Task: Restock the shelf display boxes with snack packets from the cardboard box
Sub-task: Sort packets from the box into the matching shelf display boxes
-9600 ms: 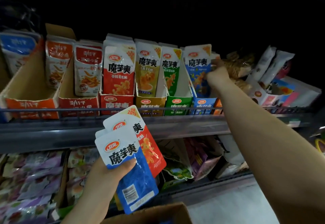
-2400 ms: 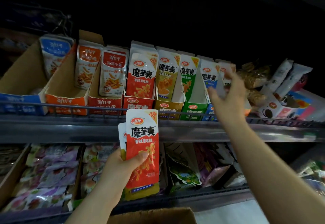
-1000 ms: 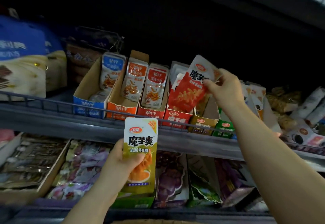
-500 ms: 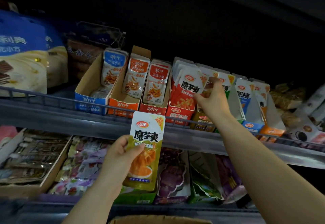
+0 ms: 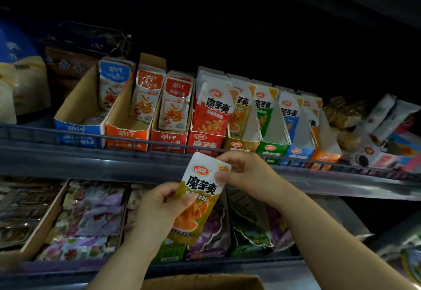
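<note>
Two hands on one yellow packet (image 5: 200, 198), held upright with a slight tilt in front of the upper shelf (image 5: 91, 164) lip, just below the red display box (image 5: 205, 145) and the yellow display box (image 5: 239, 147). The left hand (image 5: 159, 205) grips the packet's lower left side, fingers curled behind it, thumb across the front. The right hand (image 5: 246, 173) pinches the top right corner, fingers closed on it. The packet is not in any box yet.

Upper shelf row, left to right:
- blue display box (image 5: 77, 130), blue-topped packets at its back
- orange display box (image 5: 127, 137), orange-topped packets at its back
- red fish-snack box (image 5: 168, 140), packets up to its front
- red display box, packed with red packets
- yellow display box, yellow packets standing towards its back, gap in front
- green box (image 5: 271, 151), small blue box (image 5: 297, 153) and small orange box (image 5: 324, 157), each with packets standing inside

A wire rail (image 5: 68, 133) runs along the shelf front, across the box fronts. Loose white and brown packs (image 5: 387, 116) lie right of the row. Big blue and cream bags (image 5: 22, 80) stand far left.

On the lower shelf, purple packets (image 5: 91, 217) lie in trays behind the hands. The cardboard box (image 5: 200, 281) shows only its top edge at the bottom of view, between the forearms, contents hidden
</note>
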The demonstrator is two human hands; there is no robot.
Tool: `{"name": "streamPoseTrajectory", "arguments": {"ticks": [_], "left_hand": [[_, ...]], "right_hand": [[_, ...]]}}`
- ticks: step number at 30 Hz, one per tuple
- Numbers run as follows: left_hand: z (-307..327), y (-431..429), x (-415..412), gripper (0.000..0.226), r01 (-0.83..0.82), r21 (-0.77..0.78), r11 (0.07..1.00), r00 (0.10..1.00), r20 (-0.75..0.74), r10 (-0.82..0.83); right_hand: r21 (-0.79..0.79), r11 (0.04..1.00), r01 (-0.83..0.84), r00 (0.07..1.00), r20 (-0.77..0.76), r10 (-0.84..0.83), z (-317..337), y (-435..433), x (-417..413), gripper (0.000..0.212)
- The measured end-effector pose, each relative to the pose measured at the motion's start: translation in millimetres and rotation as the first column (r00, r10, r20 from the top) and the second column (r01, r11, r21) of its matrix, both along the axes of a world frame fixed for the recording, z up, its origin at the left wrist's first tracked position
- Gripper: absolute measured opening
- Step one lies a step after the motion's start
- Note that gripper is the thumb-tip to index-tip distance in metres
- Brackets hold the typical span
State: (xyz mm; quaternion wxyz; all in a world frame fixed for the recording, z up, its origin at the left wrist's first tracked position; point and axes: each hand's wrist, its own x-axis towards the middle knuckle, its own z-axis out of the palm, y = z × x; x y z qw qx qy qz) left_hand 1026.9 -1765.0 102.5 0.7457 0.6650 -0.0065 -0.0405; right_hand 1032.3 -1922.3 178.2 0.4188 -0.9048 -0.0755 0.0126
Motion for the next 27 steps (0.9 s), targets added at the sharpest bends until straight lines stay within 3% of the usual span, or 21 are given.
{"name": "streamPoseTrajectory", "arguments": {"ticks": [5,10,14,17,20,24,27], "left_hand": [[1,-15,2,0.022,0.012,0.071,0.997,0.997,0.07,-0.017],[5,-8,11,0.021,-0.113,0.253,0.961,0.935,0.354,0.017],[-2,0,21,0.039,-0.336,0.459,0.823,0.834,0.551,0.034],[-5,4,27,0.052,-0.47,0.574,0.671,0.727,0.683,-0.075],[-2,6,35,0.062,-0.525,0.635,0.567,0.715,0.69,-0.11],[-13,10,46,0.073,-0.488,0.679,0.548,0.779,0.622,-0.077],[-21,12,52,0.074,-0.487,0.724,0.488,0.797,0.597,-0.09]], "right_hand": [[-0.126,0.992,0.03,0.999,0.038,-0.025,2,-10,-3,0.026],[-0.139,0.978,0.153,0.979,0.159,-0.131,37,-43,-9,0.015],[0.067,0.94,0.336,0.872,0.354,-0.337,64,-73,-5,0.009],[0.175,0.893,0.415,0.761,0.47,-0.446,75,-91,4,0.015],[0.162,0.868,0.47,0.692,0.543,-0.476,77,-94,20,0.018],[0.138,0.856,0.499,0.628,0.623,-0.467,86,-87,37,0.021],[0.097,0.851,0.517,0.651,0.601,-0.464,89,-82,49,0.027]]}}
